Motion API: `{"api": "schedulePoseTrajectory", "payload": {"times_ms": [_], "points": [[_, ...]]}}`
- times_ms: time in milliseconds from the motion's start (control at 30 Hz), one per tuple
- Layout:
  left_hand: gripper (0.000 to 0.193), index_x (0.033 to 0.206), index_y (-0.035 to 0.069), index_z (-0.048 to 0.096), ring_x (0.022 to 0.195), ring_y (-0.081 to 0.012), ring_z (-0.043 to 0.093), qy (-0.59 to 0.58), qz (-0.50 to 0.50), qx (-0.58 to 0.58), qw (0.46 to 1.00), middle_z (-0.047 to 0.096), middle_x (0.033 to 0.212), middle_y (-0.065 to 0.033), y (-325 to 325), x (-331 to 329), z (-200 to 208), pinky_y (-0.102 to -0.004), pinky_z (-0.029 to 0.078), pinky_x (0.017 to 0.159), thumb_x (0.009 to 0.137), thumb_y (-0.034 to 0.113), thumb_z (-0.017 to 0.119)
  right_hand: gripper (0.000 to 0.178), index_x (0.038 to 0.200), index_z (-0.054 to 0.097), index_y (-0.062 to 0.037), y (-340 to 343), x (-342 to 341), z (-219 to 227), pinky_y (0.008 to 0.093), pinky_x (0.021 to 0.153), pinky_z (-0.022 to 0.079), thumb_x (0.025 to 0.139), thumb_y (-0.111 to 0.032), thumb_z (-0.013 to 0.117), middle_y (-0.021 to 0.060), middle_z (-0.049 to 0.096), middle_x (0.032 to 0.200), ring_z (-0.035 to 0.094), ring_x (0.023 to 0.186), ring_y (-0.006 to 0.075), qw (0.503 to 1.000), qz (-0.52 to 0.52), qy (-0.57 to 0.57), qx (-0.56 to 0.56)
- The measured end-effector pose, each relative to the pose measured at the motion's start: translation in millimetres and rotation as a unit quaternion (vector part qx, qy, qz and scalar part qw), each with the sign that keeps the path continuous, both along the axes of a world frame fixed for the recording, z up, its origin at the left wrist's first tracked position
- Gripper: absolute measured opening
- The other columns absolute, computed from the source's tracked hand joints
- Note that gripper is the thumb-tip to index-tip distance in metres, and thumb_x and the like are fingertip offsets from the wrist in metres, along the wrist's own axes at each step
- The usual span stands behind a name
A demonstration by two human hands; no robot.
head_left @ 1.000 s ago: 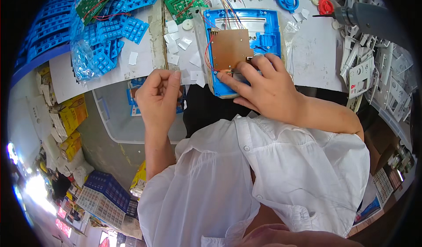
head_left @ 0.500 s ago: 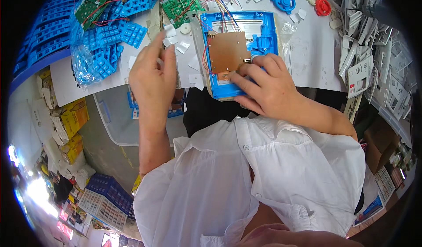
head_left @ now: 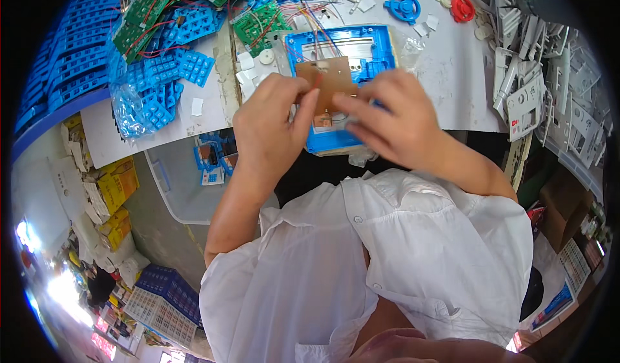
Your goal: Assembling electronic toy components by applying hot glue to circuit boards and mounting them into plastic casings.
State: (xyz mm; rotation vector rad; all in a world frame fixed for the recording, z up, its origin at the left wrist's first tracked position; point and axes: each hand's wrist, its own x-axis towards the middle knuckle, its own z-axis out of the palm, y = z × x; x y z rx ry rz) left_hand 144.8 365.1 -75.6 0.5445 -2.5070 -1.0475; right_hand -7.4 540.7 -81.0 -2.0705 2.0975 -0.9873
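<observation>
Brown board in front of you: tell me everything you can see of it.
The brown board is a thin, roughly rectangular panel, plain tan-brown and looking like circuit-board material. It lies roughly flat over the open blue housing. A pale, blurred patch shows near its far edge. The left hand's fingertips are over its left side, the right hand's over its near right part; blur hides whether either touches it.

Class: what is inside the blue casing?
Inside the blue casing, a pale panel and a copper-coloured piece show. A brown board is over it, covering whatever is beneath; the right hand hides more.
</observation>
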Motion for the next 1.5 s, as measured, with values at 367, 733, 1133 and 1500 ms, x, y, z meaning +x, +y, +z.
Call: {"api": "schedulePoseTrajectory", "payload": {"times_ms": [367, 733, 1133, 1500], "points": [[0.028, 0.102, 0.007, 0.07, 0.083, -0.0274, 0.064, 0.057, -0.251, -0.067, 0.964, 0.068, 0.096, -0.0074, 17.5, -4.5, -1.3, -0.0369, 0.051, 0.071, 0.076, 0.005, 0.082, 0.014, 0.099, 0.074, 0.0003, 27.3, -30.8, 25.6, 0.0306, 0.068, 0.054, 0.087, -0.007, 0.076, 0.0105, 0.074, 0.091, 0.07, 0.078, 0.0208, 0.921, 0.019, -0.336, 0.195], [0.033, 0.106, 0.009, 0.068, 0.101, -0.0294, 0.061, 0.033, -0.256, -0.074, 0.963, 0.066, 0.106, -0.0052, 29.0, 8.3, -15.5, -0.0437, 0.048, 0.088, 0.075, 0.012, 0.08, 0.018, 0.082, 0.063, -0.0098, 52.4, 9.7, 10.6, 0.0297, 0.06, 0.054, 0.07, -0.013, 0.076, 0.0018, 0.06, 0.087, 0.06, 0.086, 0.0218, 0.995, -0.004, 0.035, 0.096], [0.05, 0.127, 0.013, 0.068, 0.094, -0.0264, 0.058, -0.067, -0.27, -0.115, 0.954, 0.061, 0.108, -0.0053, 36.6, -1.0, -2.9, -0.0414, 0.043, 0.081, 0.078, 0.014, 0.079, 0.02, 0.091, 0.075, -0.0088, 61.0, -8.2, -23.0, 0.0358, 0.08, 0.049, 0.075, -0.015, 0.084, 0.0025, 0.068, 0.107, 0.053, 0.094, 0.0272, 0.995, 0.017, -0.103, 0.001], [0.038, 0.121, 0.018, 0.072, 0.109, -0.0196, 0.059, 0.01, -0.292, -0.173, 0.941, 0.064, 0.117, 0.0009, 50.8, 2.1, -21.3, -0.0416, 0.042, 0.096, 0.084, 0.016, 0.067, 0.019, 0.09, 0.079, -0.0146, 74.8, -3.6, -31.0, 0.0402, 0.094, 0.042, 0.073, -0.014, 0.087, 0.0042, 0.062, 0.131, 0.043, 0.112, 0.0309, 0.968, -0.115, -0.224, 0.02]]}}
